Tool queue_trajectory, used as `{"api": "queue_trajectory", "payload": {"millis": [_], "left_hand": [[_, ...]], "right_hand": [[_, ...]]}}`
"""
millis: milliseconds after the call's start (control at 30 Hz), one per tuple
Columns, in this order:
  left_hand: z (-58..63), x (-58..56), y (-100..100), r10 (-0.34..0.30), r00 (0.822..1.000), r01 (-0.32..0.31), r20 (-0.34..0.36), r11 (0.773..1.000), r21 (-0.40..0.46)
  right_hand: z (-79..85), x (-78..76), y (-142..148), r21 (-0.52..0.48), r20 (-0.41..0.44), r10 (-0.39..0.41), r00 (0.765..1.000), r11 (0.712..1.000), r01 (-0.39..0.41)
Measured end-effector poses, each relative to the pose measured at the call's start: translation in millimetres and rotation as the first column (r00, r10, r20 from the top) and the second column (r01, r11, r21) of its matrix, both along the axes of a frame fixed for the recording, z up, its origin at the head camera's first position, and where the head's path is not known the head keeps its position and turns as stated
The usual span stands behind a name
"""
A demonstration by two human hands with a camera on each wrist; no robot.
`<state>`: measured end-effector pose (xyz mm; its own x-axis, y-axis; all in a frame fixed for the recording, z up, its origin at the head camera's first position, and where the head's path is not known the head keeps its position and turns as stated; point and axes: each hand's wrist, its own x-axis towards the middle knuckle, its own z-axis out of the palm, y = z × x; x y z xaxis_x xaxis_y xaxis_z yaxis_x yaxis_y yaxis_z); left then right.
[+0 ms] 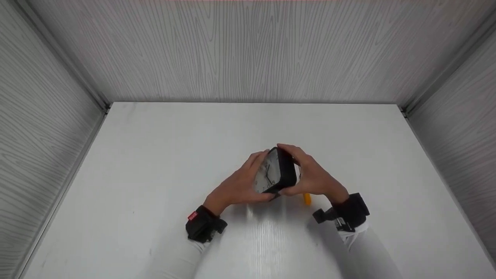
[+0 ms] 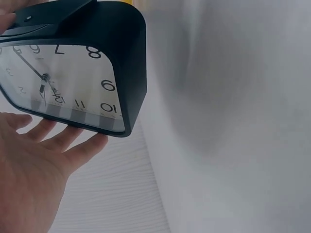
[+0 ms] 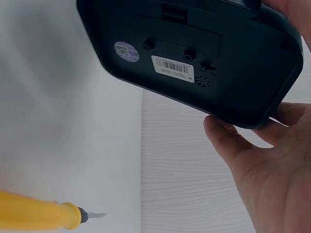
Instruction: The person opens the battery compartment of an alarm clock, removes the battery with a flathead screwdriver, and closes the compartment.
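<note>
A black alarm clock with a white dial is held tilted above the table between both hands. The left hand grips its dial side, fingers along one edge and thumb on the opposite edge. From the other side the right hand holds it the same way. In the left wrist view the clock's dial appears upside down. The right wrist view shows its back, with small knobs, a barcode label, a round sticker and a closed-looking cover with a latch. A yellow-handled screwdriver lies near the right hand, its metal tip showing.
The white table extends around the hands. Grey wood-grain panels stand at the back, the left and the right. Black straps with small devices sit on both wrists.
</note>
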<state>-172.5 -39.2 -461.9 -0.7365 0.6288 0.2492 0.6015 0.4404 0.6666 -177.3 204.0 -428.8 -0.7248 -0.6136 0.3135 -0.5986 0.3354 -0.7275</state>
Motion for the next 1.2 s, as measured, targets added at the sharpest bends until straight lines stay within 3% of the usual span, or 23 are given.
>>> {"api": "queue_trajectory", "payload": {"millis": [533,967,1200], "left_hand": [[5.4,3.0,0,0.007,1.0,-0.007,-0.017,1.0,0.026],[6.7,15.5,-11,0.071,0.997,-0.07,-0.027,0.996,0.053],[12.1,18.3,-7,0.09,0.995,-0.087,-0.04,0.995,0.056]], "right_hand": [[4.9,7.1,-5,-0.014,0.009,-0.002,1.0,1.0,0.002],[4.3,13.7,-17,-0.032,0.004,0.026,1.0,0.999,-0.026],[6.1,17.5,-16,-0.102,-0.041,0.016,0.999,0.995,-0.02]]}}
